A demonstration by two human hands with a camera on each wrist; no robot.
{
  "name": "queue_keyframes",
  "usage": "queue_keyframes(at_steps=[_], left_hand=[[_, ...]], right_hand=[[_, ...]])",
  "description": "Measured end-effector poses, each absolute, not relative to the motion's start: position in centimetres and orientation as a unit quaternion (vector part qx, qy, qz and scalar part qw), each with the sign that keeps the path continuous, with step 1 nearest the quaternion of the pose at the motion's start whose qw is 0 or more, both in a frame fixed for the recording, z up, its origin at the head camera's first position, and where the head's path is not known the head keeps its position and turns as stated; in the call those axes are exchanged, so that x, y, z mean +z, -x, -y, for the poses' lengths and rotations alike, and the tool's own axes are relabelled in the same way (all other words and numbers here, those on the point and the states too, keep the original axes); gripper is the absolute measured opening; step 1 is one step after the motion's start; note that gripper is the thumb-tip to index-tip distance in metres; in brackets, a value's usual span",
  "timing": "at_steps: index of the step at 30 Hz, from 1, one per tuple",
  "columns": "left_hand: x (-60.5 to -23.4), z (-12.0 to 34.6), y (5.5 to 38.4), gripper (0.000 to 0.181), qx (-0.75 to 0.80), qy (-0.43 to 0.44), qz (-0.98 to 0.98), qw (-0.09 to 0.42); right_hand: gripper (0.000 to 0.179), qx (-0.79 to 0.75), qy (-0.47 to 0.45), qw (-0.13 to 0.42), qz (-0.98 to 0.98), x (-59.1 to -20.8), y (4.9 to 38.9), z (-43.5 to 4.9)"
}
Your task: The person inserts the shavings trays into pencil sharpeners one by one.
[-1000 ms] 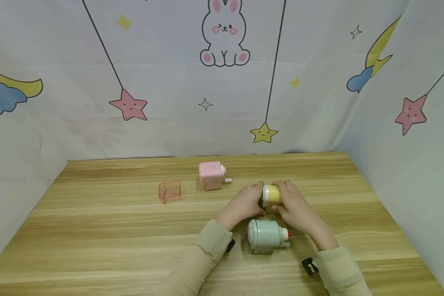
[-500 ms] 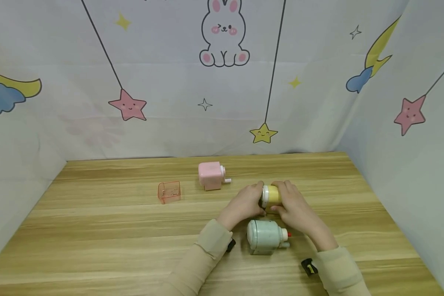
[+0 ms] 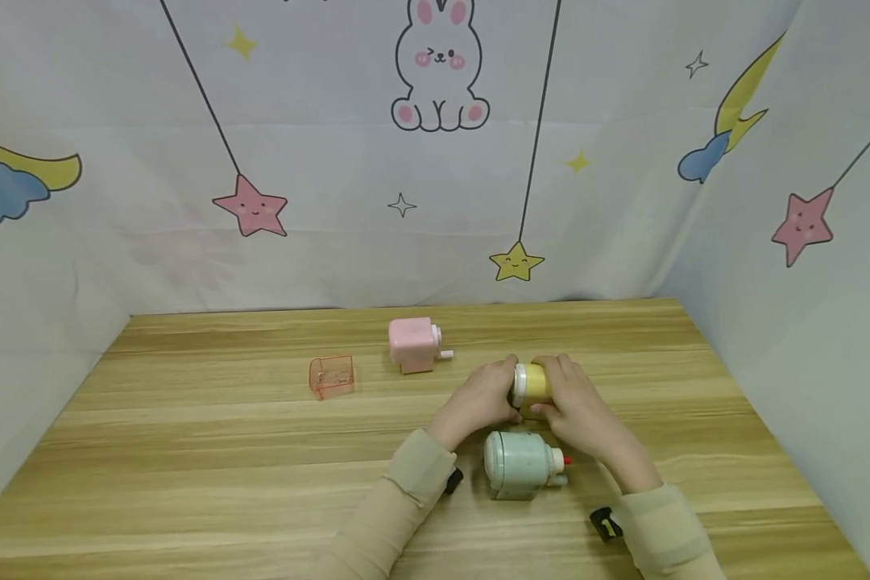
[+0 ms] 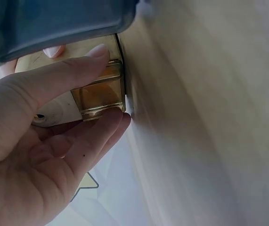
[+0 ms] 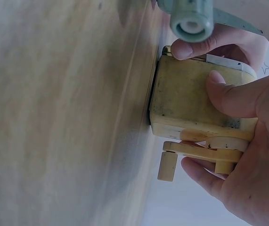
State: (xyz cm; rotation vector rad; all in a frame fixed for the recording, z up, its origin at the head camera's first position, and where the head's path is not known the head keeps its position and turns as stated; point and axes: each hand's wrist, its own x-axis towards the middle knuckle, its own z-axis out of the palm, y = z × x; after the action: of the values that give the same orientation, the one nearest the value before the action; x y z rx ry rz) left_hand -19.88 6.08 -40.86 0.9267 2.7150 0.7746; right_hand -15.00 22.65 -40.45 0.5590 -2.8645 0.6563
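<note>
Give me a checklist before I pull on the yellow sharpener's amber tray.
1. Left hand on the amber tray: ok, thumb and fingers pinch it.
2. Right hand steadying the yellow sharpener: ok, gripping its body.
3. Space between forearms free: not ok, the green sharpener stands there.
4. Pink sharpener apart from both hands: ok.
5. Amber tray's contents known: cannot tell.

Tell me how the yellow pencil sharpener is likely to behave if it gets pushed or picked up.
The yellow pencil sharpener looks rigid, so it probably won't flex; its body is boxy and hard-looking. Those flat sides suggest it would slide rather than roll. The translucent amber drawer might slip out if tilted, and the jutting crank could swing.
</note>
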Motion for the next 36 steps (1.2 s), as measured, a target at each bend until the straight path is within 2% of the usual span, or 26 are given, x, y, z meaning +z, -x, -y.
queue_keyframes(at_steps=[15, 21, 28, 33, 36], left_hand=[[-40.9, -5.8, 19.7, 0.063, 0.263, -0.314, -0.908, 0.085], [-40.9, -5.5, 19.7, 0.079, 0.269, -0.329, -0.902, 0.074], [-40.6, -5.2, 19.3, 0.089, 0.27, -0.338, -0.899, 0.072], [-40.1, -4.8, 19.0, 0.087, 0.255, -0.352, -0.898, 0.065], [-39.5, -4.5, 18.8, 0.084, 0.235, -0.358, -0.902, 0.044]], right_hand=[[0.056, 0.211, -0.186, 0.081, 0.956, -40.4, 14.6, -22.2], [0.065, 0.201, -0.184, 0.084, 0.958, -40.3, 14.6, -22.2], [0.084, 0.203, -0.156, 0.049, 0.966, -40.2, 14.7, -22.3], [0.082, 0.207, -0.149, 0.034, 0.966, -39.8, 14.5, -22.4], [0.078, 0.205, -0.146, 0.029, 0.967, -39.4, 14.4, -22.5]])
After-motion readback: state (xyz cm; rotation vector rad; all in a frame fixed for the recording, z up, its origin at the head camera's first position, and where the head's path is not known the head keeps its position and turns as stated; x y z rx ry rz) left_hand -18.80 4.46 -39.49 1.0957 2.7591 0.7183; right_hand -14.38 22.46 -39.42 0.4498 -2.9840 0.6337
